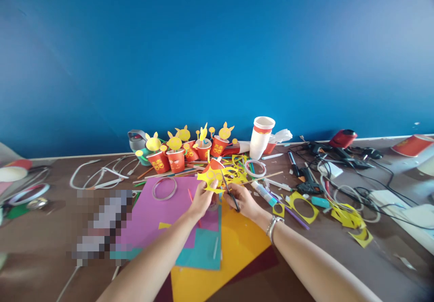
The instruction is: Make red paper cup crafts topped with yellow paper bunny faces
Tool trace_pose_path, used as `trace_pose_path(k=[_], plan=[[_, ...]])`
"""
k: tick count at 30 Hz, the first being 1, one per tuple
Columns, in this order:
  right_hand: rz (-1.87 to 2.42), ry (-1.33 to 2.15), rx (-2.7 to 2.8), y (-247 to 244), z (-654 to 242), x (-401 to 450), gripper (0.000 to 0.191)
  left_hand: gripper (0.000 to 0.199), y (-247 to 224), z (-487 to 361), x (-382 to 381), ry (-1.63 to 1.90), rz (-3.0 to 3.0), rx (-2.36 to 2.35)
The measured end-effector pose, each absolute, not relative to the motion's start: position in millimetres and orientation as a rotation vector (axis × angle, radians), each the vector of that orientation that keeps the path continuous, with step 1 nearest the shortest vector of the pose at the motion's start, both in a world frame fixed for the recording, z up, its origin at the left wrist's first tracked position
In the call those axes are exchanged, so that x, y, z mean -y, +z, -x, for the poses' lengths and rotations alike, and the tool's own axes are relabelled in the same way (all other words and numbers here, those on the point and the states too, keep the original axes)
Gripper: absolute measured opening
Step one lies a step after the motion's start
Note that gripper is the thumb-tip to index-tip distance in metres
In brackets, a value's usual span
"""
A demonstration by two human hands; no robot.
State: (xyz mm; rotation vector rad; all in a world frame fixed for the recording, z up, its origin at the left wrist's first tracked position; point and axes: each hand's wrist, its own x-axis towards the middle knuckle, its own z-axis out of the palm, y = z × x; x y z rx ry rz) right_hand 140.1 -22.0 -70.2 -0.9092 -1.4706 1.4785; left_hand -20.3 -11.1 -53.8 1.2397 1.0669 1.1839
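Observation:
My left hand (204, 197) pinches a piece of yellow paper (207, 176) with circles drawn or cut in it; which of the two I cannot tell. In my right hand (244, 200) is a pair of scissors (232, 195) with dark handles, its blades pointing up along the paper's right side. Both hands are over the purple sheet (185, 189) and the orange sheet (242, 234). Just beyond them lie yellow paper scraps (237, 172) with round holes. A row of red paper cups (175, 161) with yellow eared paper figures (175, 142) stands behind.
A tall stack of white cups (261, 139) stands by the blue wall. To the right lie a glue gun (309, 182), tangled cables, a glue stick (266, 194) and cut scraps (303, 209). A tape roll (164, 188) rests on the purple sheet. White cables (101, 175) curl at left.

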Motion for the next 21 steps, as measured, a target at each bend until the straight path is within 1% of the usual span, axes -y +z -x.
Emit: trace_pose_path(k=[13,21], plan=[[0.882,1.471,1.486,-71.6,-138.2,21.9,0.032,0.04,-52.7,19.6,11.2,1.217,-1.298,-1.014],[0.869,1.467,1.484,-71.1,-138.3,22.1,0.031,0.038,-53.4,21.1,10.1,1.172,-1.329,-1.009]])
